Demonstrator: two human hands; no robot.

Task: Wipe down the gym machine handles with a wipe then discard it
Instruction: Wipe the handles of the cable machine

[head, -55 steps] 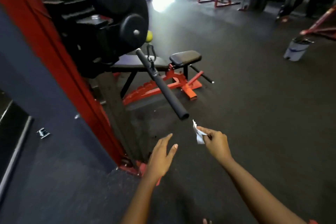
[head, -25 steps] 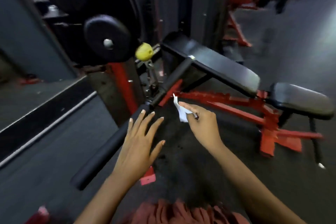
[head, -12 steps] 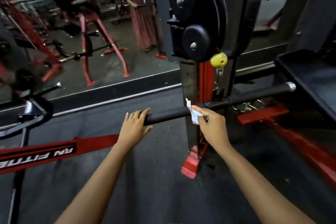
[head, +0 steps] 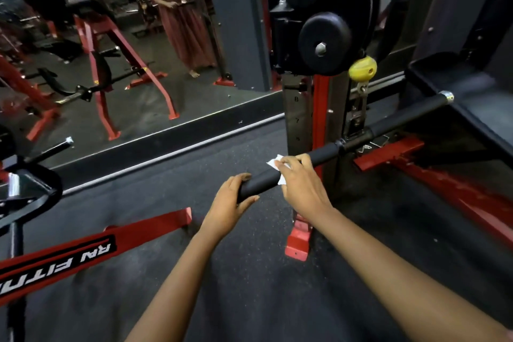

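Step in hand: wiping the near grip of the black foam-sleeved straight bar handle (head: 324, 152) on the cable machine.

Left hand: the left hand (head: 226, 204) grasps the near end of the bar. Its fingers (head: 242, 176) curl over the top with the thumb underneath, which appears to steady the bar.

Right hand: the right hand (head: 301, 189) clamps the small crumpled white wipe (head: 274, 163) against the bar. Its fingers (head: 294, 161) curl over wipe and bar together.

Wipe position: under the right fingers, wrapped on the near grip. One corner shows past the fingertips and another below the palm. It lies just beside the left fingers, on their far side.

Done: the wipe is in contact with the near grip. The bar surface does not show which stretch is already clean. Judged as an early stage.

Left to do: the rest of the near grip, including the end covered by the left fingers. Then the far grip (head: 410, 115), well beyond the right fingers. Then discarding the wipe.

Disposal: no bin is in view.

Surroundings: a yellow stop ball (head: 362, 68) and black round weight plates (head: 324, 39) hang above and beyond the right fingers.
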